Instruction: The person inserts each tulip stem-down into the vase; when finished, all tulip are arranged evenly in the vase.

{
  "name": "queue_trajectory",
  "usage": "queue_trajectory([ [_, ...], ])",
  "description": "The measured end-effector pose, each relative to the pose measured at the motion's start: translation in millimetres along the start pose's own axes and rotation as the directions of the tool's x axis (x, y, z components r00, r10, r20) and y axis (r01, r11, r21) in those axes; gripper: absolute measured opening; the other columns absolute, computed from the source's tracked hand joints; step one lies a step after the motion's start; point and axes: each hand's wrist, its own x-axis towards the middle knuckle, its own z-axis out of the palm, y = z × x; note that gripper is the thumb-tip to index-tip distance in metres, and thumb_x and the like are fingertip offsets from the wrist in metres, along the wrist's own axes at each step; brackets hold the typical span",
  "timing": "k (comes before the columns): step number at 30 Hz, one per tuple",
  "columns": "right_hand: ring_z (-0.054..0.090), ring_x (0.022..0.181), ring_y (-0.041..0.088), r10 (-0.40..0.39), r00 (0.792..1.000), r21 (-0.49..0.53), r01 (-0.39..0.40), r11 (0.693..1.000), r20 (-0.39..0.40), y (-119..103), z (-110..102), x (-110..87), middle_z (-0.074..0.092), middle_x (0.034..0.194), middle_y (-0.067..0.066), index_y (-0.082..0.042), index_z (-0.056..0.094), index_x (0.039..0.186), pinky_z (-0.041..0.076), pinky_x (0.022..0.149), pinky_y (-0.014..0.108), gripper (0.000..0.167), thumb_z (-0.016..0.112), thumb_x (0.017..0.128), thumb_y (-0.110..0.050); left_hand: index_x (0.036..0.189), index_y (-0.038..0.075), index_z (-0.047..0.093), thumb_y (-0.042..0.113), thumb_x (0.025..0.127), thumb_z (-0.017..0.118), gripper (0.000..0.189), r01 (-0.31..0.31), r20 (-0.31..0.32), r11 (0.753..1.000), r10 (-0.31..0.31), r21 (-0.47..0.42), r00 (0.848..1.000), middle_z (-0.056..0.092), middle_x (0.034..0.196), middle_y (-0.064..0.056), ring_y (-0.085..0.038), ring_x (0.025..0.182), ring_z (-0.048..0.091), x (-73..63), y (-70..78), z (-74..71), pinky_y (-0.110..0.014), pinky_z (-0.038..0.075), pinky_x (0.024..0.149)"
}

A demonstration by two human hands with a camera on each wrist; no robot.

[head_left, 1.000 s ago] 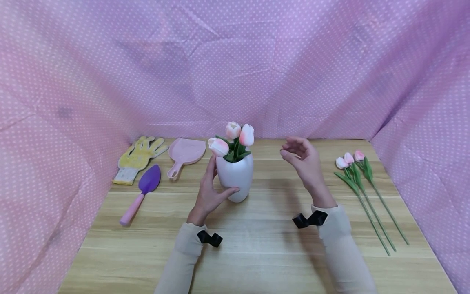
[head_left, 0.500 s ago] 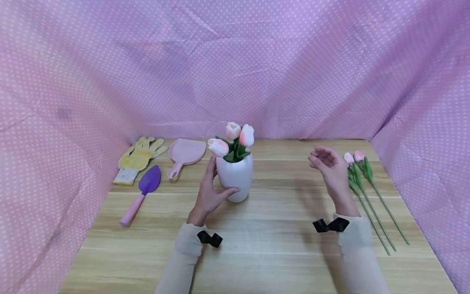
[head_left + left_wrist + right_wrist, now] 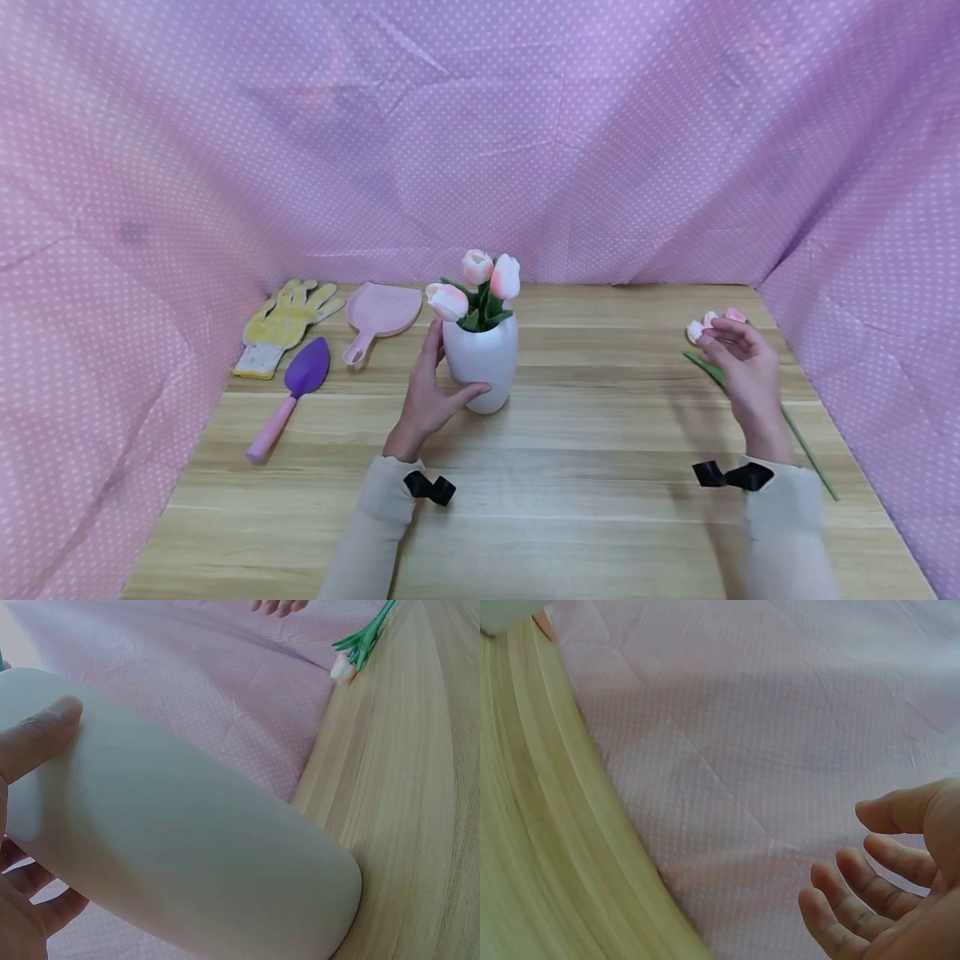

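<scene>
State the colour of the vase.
The vase is white, with no pattern visible; the head view shows it best.

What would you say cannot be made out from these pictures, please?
Head view: most stems of the loose tulips, hidden by the right hand and sleeve.
Head view: lower ends of the standing tulips, hidden by the white vase.
Left wrist view: the vase's mouth, cut off by the left edge.

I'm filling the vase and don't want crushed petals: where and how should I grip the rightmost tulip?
Probably pinch the tulip's bare stem from above, on the near side of the right hand: it's thin, lies flat and shows uncovered there.
</scene>
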Motion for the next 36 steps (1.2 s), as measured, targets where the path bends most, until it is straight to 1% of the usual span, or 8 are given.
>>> queue_trajectory([
  [11, 0.067, 0.074, -0.001, 0.073, 0.992, -0.075, -0.081, 0.994, -0.099, 8.2, -49.8, -5.2, 0.070, 0.085, -0.009, -0.017, 0.071, 0.097, 0.058, 0.061, 0.012, 0.032, 0.063, 0.090, 0.013, 0.160, 0.009, 0.018, 0.001, 0.069, 0.090, 0.116, -0.016, -0.005, 1.000, 0.016, -0.012, 1.000, 0.037, 0.159, -0.020, -0.042, 0.139, 0.046, 0.6, -1.1, 0.8, -0.059, 0.043, 0.113],
  [16, 0.066, 0.074, -0.004, 0.107, 0.985, -0.196, -0.132, 0.972, -0.132, 13.9, -69.7, -9.3, 0.068, 0.085, -0.014, -0.022, 0.069, 0.097, 0.056, 0.061, 0.009, 0.030, 0.065, 0.091, 0.007, 0.160, 0.009, 0.018, 0.001, 0.069, 0.090, 0.116, -0.022, -0.004, 1.000, 0.022, -0.011, 1.000, 0.037, 0.159, -0.020, -0.042, 0.139, 0.046, 0.9, -0.6, 0.6, -0.058, 0.044, 0.113],
  [19, 0.062, 0.074, -0.012, 0.092, 0.984, -0.401, -0.146, 0.904, -0.150, 19.2, -81.5, -12.4, 0.065, 0.082, -0.025, -0.030, 0.066, 0.096, 0.053, 0.061, 0.006, 0.031, 0.066, 0.092, 0.001, 0.160, 0.008, 0.017, 0.001, 0.069, 0.090, 0.116, -0.019, 0.002, 1.000, 0.019, -0.014, 1.000, 0.035, 0.160, -0.020, -0.042, 0.140, 0.046, 0.8, -1.1, 0.6, -0.058, 0.043, 0.114],
  [22, 0.057, 0.073, -0.020, 0.075, 0.985, -0.608, -0.156, 0.778, -0.157, 25.9, -91.6, -15.7, 0.060, 0.079, -0.036, -0.030, 0.064, 0.099, 0.049, 0.061, 0.002, 0.024, 0.066, 0.093, -0.007, 0.160, 0.008, 0.017, 0.001, 0.069, 0.090, 0.117, -0.017, 0.005, 1.000, 0.017, -0.013, 1.000, 0.034, 0.161, -0.019, -0.042, 0.141, 0.045, 1.0, -1.2, 0.5, -0.058, 0.043, 0.114],
  [26, 0.051, 0.071, -0.026, 0.079, 0.986, -0.749, -0.163, 0.642, -0.146, 34.7, -98.0, -18.5, 0.051, 0.077, -0.043, -0.005, 0.066, 0.116, 0.047, 0.059, 0.001, 0.024, 0.065, 0.094, -0.014, 0.160, 0.007, 0.017, 0.000, 0.068, 0.090, 0.117, -0.031, -0.003, 0.999, 0.031, -0.008, 1.000, 0.034, 0.161, -0.020, -0.042, 0.141, 0.045, 1.9, -1.1, 0.2, -0.058, 0.043, 0.114],
  [30, 0.047, 0.069, -0.028, 0.061, 0.991, -0.808, -0.134, 0.573, -0.121, 40.9, -99.4, -20.2, 0.045, 0.075, -0.046, 0.009, 0.059, 0.127, 0.045, 0.057, 0.001, 0.042, 0.065, 0.093, -0.014, 0.159, 0.006, 0.018, -0.001, 0.068, 0.090, 0.117, -0.045, -0.010, 0.999, 0.045, -0.005, 0.999, 0.035, 0.160, -0.022, -0.044, 0.139, 0.046, 1.9, -1.0, -0.2, -0.059, 0.044, 0.112],
  [33, 0.043, 0.067, -0.030, 0.035, 0.995, -0.851, -0.098, 0.516, -0.094, 43.9, -99.6, -21.8, 0.046, 0.075, -0.043, 0.009, 0.062, 0.125, 0.041, 0.057, 0.000, 0.041, 0.065, 0.092, -0.014, 0.159, 0.005, 0.018, -0.001, 0.067, 0.090, 0.117, -0.046, -0.009, 0.999, 0.046, -0.001, 0.999, 0.036, 0.159, -0.023, -0.044, 0.138, 0.047, 1.3, -0.7, -0.5, -0.059, 0.044, 0.112],
  [36, 0.039, 0.067, -0.030, 0.019, 0.999, -0.894, -0.050, 0.446, -0.047, 46.6, -99.4, -22.2, 0.068, 0.080, -0.015, 0.009, 0.064, 0.121, 0.038, 0.057, 0.000, 0.037, 0.065, 0.091, -0.013, 0.159, 0.006, 0.018, -0.001, 0.067, 0.091, 0.117, -0.040, -0.008, 0.999, 0.040, 0.002, 0.999, 0.036, 0.159, -0.023, -0.044, 0.138, 0.047, 0.8, -0.5, -0.5, -0.058, 0.045, 0.112],
])
